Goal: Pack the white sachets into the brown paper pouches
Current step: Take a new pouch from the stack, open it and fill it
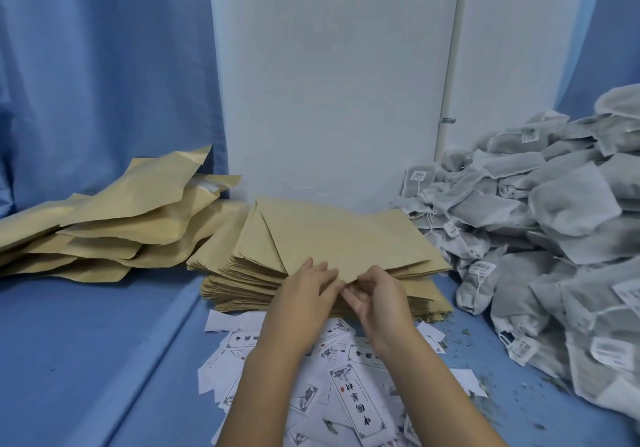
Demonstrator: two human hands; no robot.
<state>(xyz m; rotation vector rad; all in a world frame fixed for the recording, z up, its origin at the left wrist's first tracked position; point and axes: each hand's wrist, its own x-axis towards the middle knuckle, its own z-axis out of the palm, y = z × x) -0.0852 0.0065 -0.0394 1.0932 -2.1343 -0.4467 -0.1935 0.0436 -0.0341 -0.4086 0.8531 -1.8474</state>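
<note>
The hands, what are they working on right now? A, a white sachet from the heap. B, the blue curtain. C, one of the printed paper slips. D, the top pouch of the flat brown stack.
D: the left hand rests its fingers on the top pouch of the flat brown stack, and the right hand pinches that pouch's near corner.

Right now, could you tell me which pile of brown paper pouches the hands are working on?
The central stack of flat brown paper pouches; the left hand presses and the right hand pinches its top pouch. The bulging heap lies untouched.
</note>
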